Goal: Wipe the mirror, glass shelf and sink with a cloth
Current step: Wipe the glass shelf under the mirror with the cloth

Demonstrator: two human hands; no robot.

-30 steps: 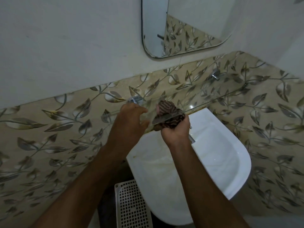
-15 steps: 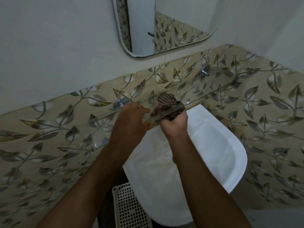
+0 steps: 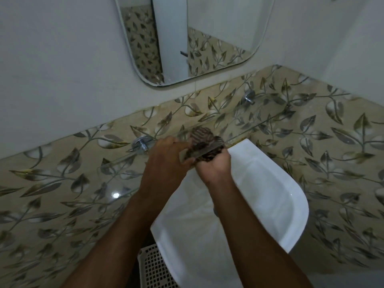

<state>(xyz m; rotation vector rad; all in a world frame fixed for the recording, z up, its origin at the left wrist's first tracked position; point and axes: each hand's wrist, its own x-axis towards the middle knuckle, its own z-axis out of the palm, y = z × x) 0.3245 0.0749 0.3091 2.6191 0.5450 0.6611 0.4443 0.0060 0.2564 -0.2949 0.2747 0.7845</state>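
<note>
A clear glass shelf [image 3: 116,165] runs along the leaf-patterned tiles above the white sink [image 3: 276,204]. My right hand [image 3: 215,169] is shut on a dark striped cloth [image 3: 202,138], which wraps over the shelf's front edge near its middle. My left hand [image 3: 164,161] grips the same edge just left of the cloth, its fingers over the glass. The mirror [image 3: 187,38] hangs on the white wall above and reflects tiles and a door frame.
Two chrome brackets [image 3: 141,143] [image 3: 249,96] hold the shelf to the wall. A white perforated plastic basket [image 3: 153,269] sits on the floor under the sink's left side. A wall corner closes in at the far right.
My view has swung left and up, showing more of the mirror. Both hands stay on the shelf's edge, the cloth still pressed there with little shift.
</note>
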